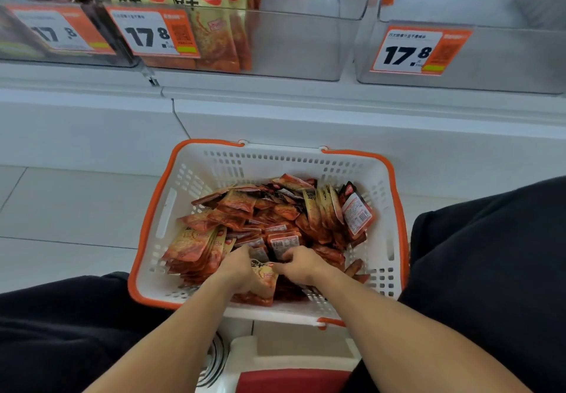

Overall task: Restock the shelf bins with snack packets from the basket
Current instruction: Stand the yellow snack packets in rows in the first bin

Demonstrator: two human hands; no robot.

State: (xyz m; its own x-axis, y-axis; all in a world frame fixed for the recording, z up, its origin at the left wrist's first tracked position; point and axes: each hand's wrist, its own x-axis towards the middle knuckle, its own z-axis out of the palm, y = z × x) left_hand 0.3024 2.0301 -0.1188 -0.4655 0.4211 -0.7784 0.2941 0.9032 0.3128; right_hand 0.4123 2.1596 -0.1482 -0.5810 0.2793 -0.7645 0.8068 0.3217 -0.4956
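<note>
The white basket (379,178) with its orange rim sits on the pale tiled floor (70,209), its far rim against the white shelf base (306,120); bare floor lies open to its left, and dark-trousered legs (490,254) flank its near corners. Snack packets (275,218) heap inside it. At its near wall, the left hand (237,270) and right hand (301,265) both grip packets, fingers curled. Above the basket, clear shelf bins (306,46) carry orange price tags (419,51); the left one holds upright packets.
</note>
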